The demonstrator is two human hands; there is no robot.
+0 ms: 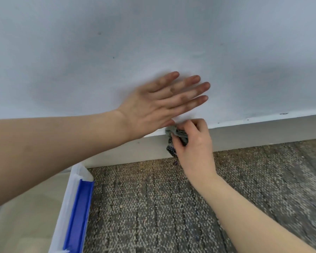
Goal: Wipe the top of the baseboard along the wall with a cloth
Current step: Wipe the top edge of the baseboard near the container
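Note:
A white baseboard (263, 132) runs along the foot of a pale wall (117, 42), sloping up to the right. My right hand (193, 143) is shut on a bunched grey cloth (179, 134) with a dark dotted patch, and it presses the cloth onto the baseboard's top edge. My left hand (159, 105) lies flat against the wall just above and left of the cloth, fingers spread and pointing right. My left forearm hides the baseboard's left stretch.
Speckled grey-brown carpet (171, 207) covers the floor below the baseboard. A clear plastic bin with a blue handle (77, 207) stands at the lower left, its corner close to the baseboard.

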